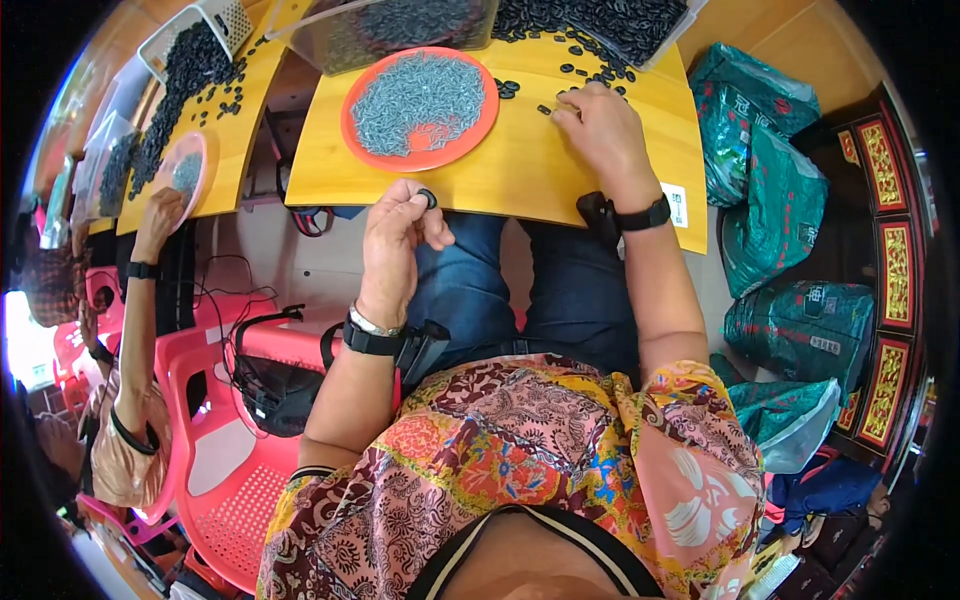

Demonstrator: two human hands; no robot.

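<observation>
My left hand (393,240) is at the table's front edge, just below the orange plate (487,120). Its thumb and forefinger pinch a small black oval plastic piece (429,198). Silvery screws (415,95) heap up on the plate, with a bare patch toward its near side. Farther right, my right hand (607,135) rests on the yellow table, fingers curled down beside loose black oval pieces (508,89). Its fingertips are partly hidden, so anything they hold cannot be made out. A single black piece (544,109) lies just left of its thumb.
Behind the plate stands a clear plastic bin (330,45) with dark contents. More black pieces (600,30) spread at the back right. Green woven bags (775,200) line the floor on the right. At left, another person's hand (160,215) touches a pink plate (203,165). A pink chair (235,520) stands nearby.
</observation>
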